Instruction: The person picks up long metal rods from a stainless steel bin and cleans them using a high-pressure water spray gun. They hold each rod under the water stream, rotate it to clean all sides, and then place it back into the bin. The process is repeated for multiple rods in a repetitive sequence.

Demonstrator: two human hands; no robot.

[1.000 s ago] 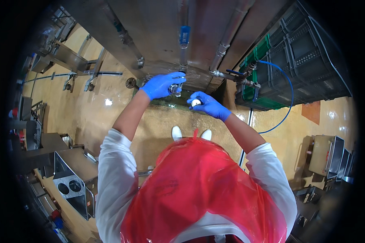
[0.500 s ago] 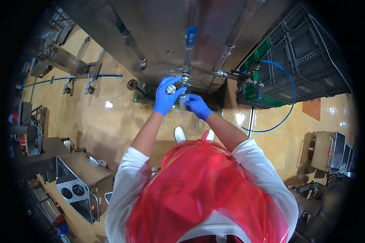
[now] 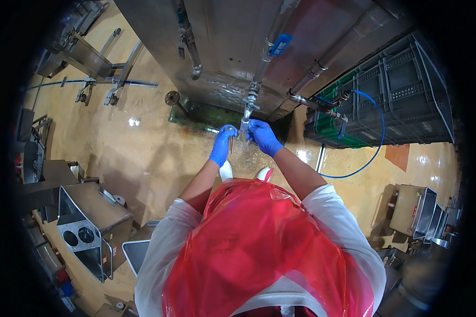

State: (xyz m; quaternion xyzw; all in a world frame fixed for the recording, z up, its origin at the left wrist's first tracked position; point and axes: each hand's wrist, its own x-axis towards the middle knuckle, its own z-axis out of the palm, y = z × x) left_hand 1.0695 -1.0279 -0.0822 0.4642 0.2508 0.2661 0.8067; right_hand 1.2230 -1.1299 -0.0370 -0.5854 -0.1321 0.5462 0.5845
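Observation:
My blue-gloved left hand [image 3: 221, 141] is closed on a small metal piece [image 3: 229, 132], its shape mostly hidden, just left of the middle pipe's outlet. My blue-gloved right hand [image 3: 263, 136] is curled at the lower end of the middle pipe [image 3: 245, 119], in what looks like running water; what it holds is hidden. This pipe carries a blue-handled valve [image 3: 279, 46] higher up and runs down a steel wall [image 3: 230, 37]. A wet green-stained trough [image 3: 198, 119] lies beneath.
Stacked grey and green crates [image 3: 394, 90] and a looped blue hose [image 3: 378, 148] are at right. A flanged stub [image 3: 172, 98] stands left of the trough. Steel carts [image 3: 84, 232] and frames [image 3: 98, 61] are at left, steel bins [image 3: 412, 210] at lower right, white boots [image 3: 225, 170] below my hands.
My left hand has moved from up at the fittings to lower beside the outlet. My right hand, earlier holding a small white round thing apart, has moved up to the outlet, where water appears.

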